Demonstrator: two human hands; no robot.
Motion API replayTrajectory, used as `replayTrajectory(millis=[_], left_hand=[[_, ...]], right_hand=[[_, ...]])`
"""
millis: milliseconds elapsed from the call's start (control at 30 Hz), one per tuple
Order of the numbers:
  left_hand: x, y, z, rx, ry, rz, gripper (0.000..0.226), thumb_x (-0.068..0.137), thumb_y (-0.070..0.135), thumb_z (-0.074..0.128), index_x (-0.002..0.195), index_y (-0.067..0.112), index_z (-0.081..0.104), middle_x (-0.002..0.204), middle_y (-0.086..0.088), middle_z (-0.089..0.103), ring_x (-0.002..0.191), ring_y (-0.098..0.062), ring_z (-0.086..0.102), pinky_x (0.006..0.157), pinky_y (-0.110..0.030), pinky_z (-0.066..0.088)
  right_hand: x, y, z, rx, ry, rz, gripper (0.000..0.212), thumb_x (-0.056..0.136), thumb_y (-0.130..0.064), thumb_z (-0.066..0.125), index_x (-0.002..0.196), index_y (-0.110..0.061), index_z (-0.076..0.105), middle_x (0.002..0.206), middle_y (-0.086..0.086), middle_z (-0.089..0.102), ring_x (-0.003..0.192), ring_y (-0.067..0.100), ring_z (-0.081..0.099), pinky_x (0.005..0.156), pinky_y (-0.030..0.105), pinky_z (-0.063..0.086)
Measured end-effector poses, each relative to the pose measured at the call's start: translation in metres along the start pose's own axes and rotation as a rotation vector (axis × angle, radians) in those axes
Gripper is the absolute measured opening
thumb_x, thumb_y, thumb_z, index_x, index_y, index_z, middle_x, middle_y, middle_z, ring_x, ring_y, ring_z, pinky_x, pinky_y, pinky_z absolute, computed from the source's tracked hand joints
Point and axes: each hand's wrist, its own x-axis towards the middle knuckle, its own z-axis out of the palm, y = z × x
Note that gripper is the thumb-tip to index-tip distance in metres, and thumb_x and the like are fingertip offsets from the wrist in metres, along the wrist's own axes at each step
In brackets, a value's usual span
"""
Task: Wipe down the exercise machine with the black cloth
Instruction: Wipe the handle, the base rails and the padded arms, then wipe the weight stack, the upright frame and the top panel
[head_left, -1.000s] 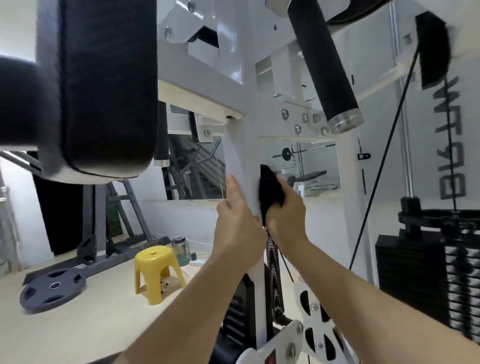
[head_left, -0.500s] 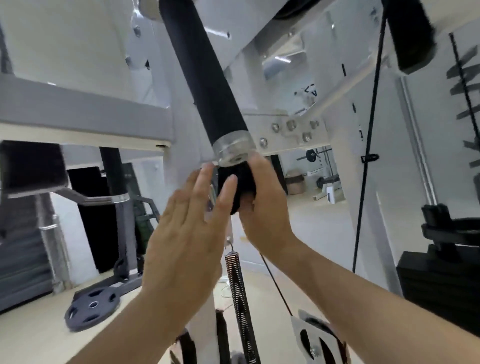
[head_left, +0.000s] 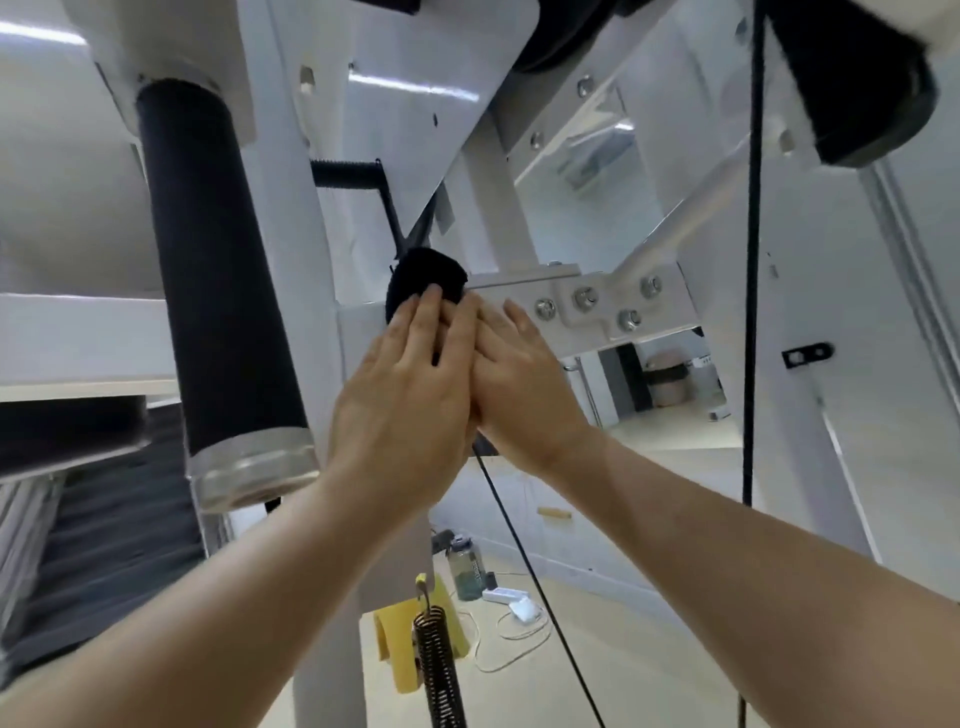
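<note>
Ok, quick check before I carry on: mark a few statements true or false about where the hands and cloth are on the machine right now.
1. The left hand and the right hand are both up at the black cloth. True.
2. The cloth is pressed on the black foam roller. False: it is on the white frame beside the bolted plate; the roller is off to the left.
3. A coil spring hangs below the hands. True.
4. The yellow stool stands on a table. False: it is on the floor.
5. The left hand is a fist. False: its fingers are straight, tips on the cloth.
</note>
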Motion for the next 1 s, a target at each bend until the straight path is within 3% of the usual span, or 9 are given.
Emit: replayTrajectory(millis=[133,200,267,333,467,667,800,900,1000], left_hand=[[0.001,-0.002,-0.017,-0.036,0.001,-0.018,0.071,0.085,0.012,0.057,0.151,0.011,0.030,0.156,-0.014,0.030,0.144,-0.028,0.028,0.118,-0.042,0.024],[-0.005,-0.010,-0.023,-0.058,0.087,-0.070,0.063,0.073,-0.007,0.067,0.133,-0.005,0.052,0.137,-0.026,0.051,0.126,-0.042,0.050,0.104,-0.053,0.039],[-0.012,-0.017,-0.023,-0.052,0.290,-0.092,0.048,0.073,-0.014,0.056,0.120,-0.014,0.059,0.124,-0.034,0.057,0.111,-0.052,0.057,0.089,-0.061,0.045],[-0.009,-0.022,-0.018,-0.045,0.246,-0.112,0.053,0.079,-0.002,0.044,0.131,-0.008,0.053,0.135,-0.034,0.049,0.123,-0.051,0.049,0.099,-0.059,0.041],[0.015,-0.007,-0.005,-0.099,0.037,-0.092,0.082,0.072,0.011,0.057,0.149,0.012,0.030,0.154,-0.023,0.027,0.144,-0.037,0.022,0.119,-0.047,0.020],[0.073,0.028,0.015,-0.102,-0.068,0.122,0.078,0.085,0.025,0.049,0.154,0.017,0.013,0.161,-0.005,0.016,0.149,-0.019,0.009,0.121,-0.036,0.006],[0.060,0.000,0.023,0.080,0.030,0.113,0.065,0.096,0.037,0.037,0.153,0.008,0.021,0.159,-0.011,0.021,0.147,-0.024,0.021,0.119,-0.041,0.016],[0.050,-0.015,0.023,0.161,0.082,0.138,0.057,0.094,0.033,0.055,0.141,0.003,0.044,0.149,-0.018,0.041,0.135,-0.032,0.044,0.109,-0.043,0.035],[0.055,-0.009,0.019,0.143,0.071,0.028,0.050,0.086,0.023,0.061,0.133,0.010,0.049,0.143,-0.016,0.049,0.124,-0.034,0.053,0.099,-0.043,0.041]], right_hand=[[0.003,-0.043,0.008,0.225,0.055,0.233,0.050,0.089,-0.018,0.054,0.135,0.002,0.051,0.134,0.019,0.057,0.133,0.031,0.047,0.112,0.047,0.036],[0.014,-0.065,0.012,0.264,0.029,0.197,0.054,0.091,-0.021,0.040,0.137,0.006,0.046,0.136,0.023,0.054,0.133,0.034,0.046,0.114,0.045,0.032],[0.024,-0.067,0.014,0.247,-0.038,0.055,0.051,0.091,-0.014,0.046,0.137,0.008,0.046,0.138,0.026,0.051,0.134,0.037,0.044,0.115,0.045,0.030],[0.030,-0.054,0.009,0.202,-0.124,-0.055,0.053,0.090,-0.009,0.054,0.140,0.007,0.044,0.143,0.025,0.046,0.137,0.036,0.040,0.115,0.045,0.029],[0.026,-0.004,-0.001,0.078,-0.206,-0.092,0.051,0.093,-0.011,0.055,0.142,0.001,0.044,0.145,0.020,0.047,0.137,0.031,0.042,0.114,0.041,0.033],[0.008,0.040,-0.018,0.224,-0.105,0.255,0.043,0.089,-0.009,0.060,0.132,-0.003,0.056,0.127,0.011,0.063,0.117,0.024,0.059,0.090,0.027,0.050],[0.016,0.033,-0.011,0.170,-0.078,0.382,0.051,0.090,-0.002,0.057,0.140,-0.005,0.048,0.142,0.010,0.052,0.136,0.024,0.044,0.110,0.044,0.040],[0.018,0.032,-0.011,0.050,-0.128,0.515,0.059,0.091,0.003,0.051,0.147,-0.008,0.037,0.153,0.008,0.039,0.144,0.023,0.031,0.116,0.043,0.031],[0.023,0.027,-0.009,0.054,-0.111,0.543,0.059,0.090,0.003,0.050,0.146,-0.009,0.039,0.150,0.007,0.042,0.142,0.025,0.032,0.114,0.045,0.032]])
